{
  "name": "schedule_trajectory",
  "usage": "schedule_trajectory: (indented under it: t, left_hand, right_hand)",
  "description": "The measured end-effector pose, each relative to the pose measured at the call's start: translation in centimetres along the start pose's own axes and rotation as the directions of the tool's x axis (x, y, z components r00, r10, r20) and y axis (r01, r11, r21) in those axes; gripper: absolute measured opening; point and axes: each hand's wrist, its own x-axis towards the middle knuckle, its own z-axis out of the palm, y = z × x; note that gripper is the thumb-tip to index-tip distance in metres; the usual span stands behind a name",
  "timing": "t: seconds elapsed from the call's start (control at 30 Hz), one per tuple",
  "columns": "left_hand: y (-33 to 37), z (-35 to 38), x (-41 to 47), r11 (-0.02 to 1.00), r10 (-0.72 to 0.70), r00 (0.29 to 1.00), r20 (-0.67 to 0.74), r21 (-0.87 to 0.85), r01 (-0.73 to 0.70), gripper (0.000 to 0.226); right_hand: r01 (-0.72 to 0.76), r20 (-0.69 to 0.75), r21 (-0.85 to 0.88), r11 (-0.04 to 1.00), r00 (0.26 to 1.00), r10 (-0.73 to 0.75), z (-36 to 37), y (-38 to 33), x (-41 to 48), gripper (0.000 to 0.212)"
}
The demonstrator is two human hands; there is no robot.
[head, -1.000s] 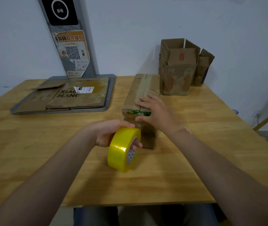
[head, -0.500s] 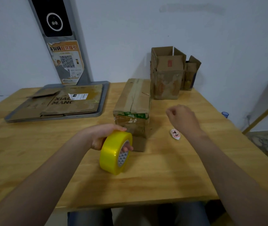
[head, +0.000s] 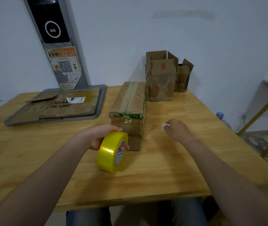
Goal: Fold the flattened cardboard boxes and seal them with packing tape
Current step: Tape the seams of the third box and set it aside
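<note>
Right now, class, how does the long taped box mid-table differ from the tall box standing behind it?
The long taped box lies flat lengthways; the tall box stands upright. The long box's flaps are closed, with tape along the seam; the tall box's top flaps stand open. The long box sits mid-table; the tall box is back by the wall. Both are worn brown cardboard on the wooden table.
</note>
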Motion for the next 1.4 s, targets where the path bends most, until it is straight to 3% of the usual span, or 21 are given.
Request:
schedule_trajectory:
  t: [0.1,0.23,0.3,0.47,0.67,0.83,0.9,1.0,1.17,1.23,1.3,1.4]
  left_hand:
    - [-0.1,0.1,0.1,1.000,0.010,1.000,0.007,0.012,-0.010,0.053]
    - [-0.3,0.1,0.1,0.999,0.024,1.000,0.016,0.037,-0.024,0.055]
    - [-0.4,0.1,0.0,0.999,0.029,0.999,0.017,0.036,-0.029,0.054]
    - [-0.6,0.0,-0.2,0.999,0.035,0.999,0.017,-0.026,-0.035,0.052]
    - [-0.8,-0.1,-0.5,0.997,0.049,0.999,0.024,-0.058,-0.047,0.050]
    - [-1.0,-0.2,-0.6,0.996,0.053,0.998,0.036,-0.078,-0.050,0.049]
    - [-1.0,-0.2,-0.6,0.995,0.054,0.998,0.042,-0.083,-0.050,0.049]
    - [-1.0,-0.4,-0.4,0.996,0.058,0.997,0.047,-0.072,-0.055,0.049]
    - [-1.0,-0.5,-0.2,0.996,0.054,0.997,0.051,-0.077,-0.050,0.051]
    - [-0.9,-0.5,-0.1,0.996,0.055,0.997,0.051,-0.078,-0.051,0.051]
    - [-0.9,-0.4,-0.1,0.996,0.056,0.997,0.052,-0.078,-0.052,0.051]
    - [-1.0,-0.4,-0.1,0.995,0.064,0.996,0.060,-0.085,-0.058,0.050]
  right_hand:
    - [0.008,0.047,0.457,0.890,0.998,-0.033,-0.9,-1.8,-0.8,0.020]
    - [0.017,0.068,0.789,0.614,0.991,-0.116,-2.1,-4.7,-1.7,0.022]
    - [0.009,0.089,0.834,0.552,0.984,-0.151,-2.3,-5.9,-2.0,0.022]
    - [0.087,0.007,0.771,0.631,0.989,-0.145,-1.7,-8.4,-2.0,0.021]
    - [0.120,-0.017,0.813,0.570,0.983,-0.183,-0.9,-10.4,-2.1,0.016]
    - [0.116,-0.027,0.912,0.393,0.974,-0.224,-1.0,-11.6,-2.8,0.011]
    - [0.158,-0.024,0.872,0.463,0.959,-0.282,-1.2,-11.8,-2.8,0.011]
    - [0.178,0.039,0.750,0.637,0.949,-0.311,-1.4,-12.0,-2.5,0.028]
    - [0.163,0.175,0.665,0.729,0.915,-0.364,-1.7,-12.2,-2.2,0.030]
    - [0.378,0.064,0.441,0.814,0.892,-0.448,-1.7,-12.3,-1.9,0.025]
    - [0.561,-0.050,0.143,0.815,0.827,-0.560,-1.6,-12.4,-1.5,0.013]
    - [0.628,-0.073,-0.006,0.778,0.776,-0.627,-1.1,-12.5,-1.0,0.013]
